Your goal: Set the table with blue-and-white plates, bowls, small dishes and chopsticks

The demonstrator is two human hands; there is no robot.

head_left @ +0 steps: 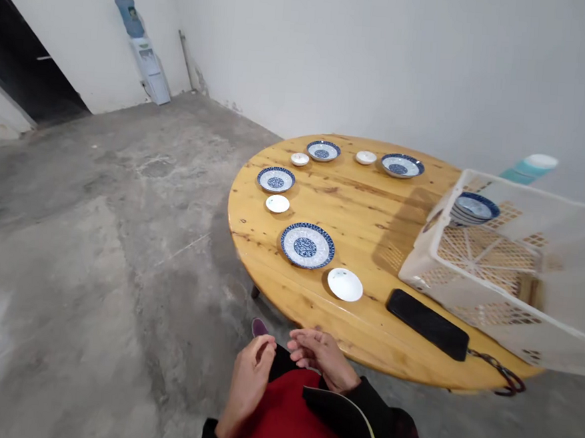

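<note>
Left fingers (265,346) and right fingers (314,341) sit half-curled, empty; my careless reach could knock the white dish (344,285) beyond them against the nearest patterned plate (307,247).

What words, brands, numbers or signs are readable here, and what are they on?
No text can be read with certainty.
Blue water bottle: a label, too small to read.
Water dispenser: a green mark on its front, too blurred to read.
Nearest white dish: faint marks, too small to tell whether they are writing.
</note>
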